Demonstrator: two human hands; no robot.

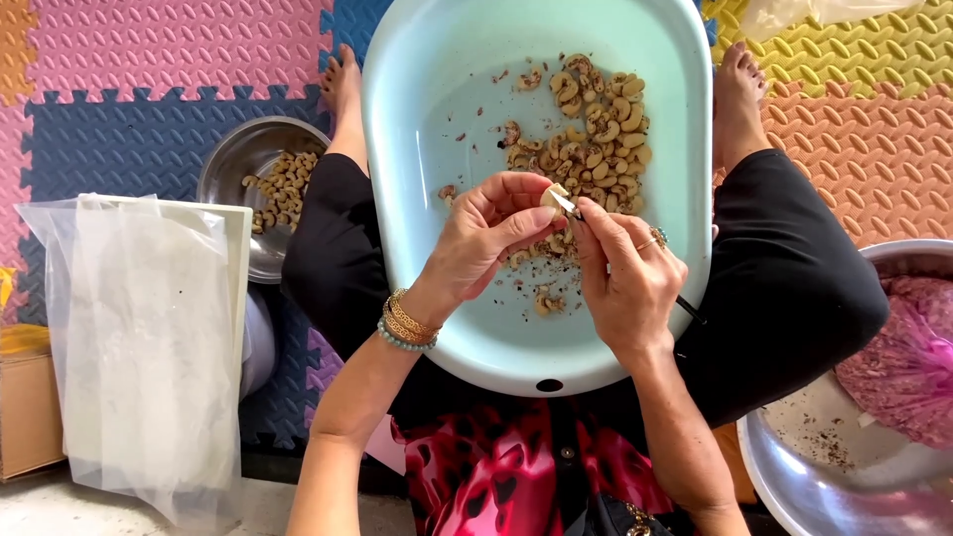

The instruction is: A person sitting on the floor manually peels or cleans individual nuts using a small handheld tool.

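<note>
Foam mat floor, interlocking tiles in pink, blue, yellow and orange. Person seated cross-legged; pale blue oval tub rests across the lap. Steel bowl at left, just beside the knee, holds cashew kernels. Second steel bowl at near right, a pink bag inside it. White bin lined with clear plastic at near left.

Cashew pile lies in the far right part of the tub, with loose skin flakes scattered around it.

Left hand pinches a single cashew kernel between thumb and fingers, held over the tub centre. Right hand is closed around a thin blade tool, tip touching the kernel.

Step in hand: scraping skin off the kernel, probably; the contact point is small in view. Next move calls for light, shallow strokes, turning the kernel without nicking it.
</note>
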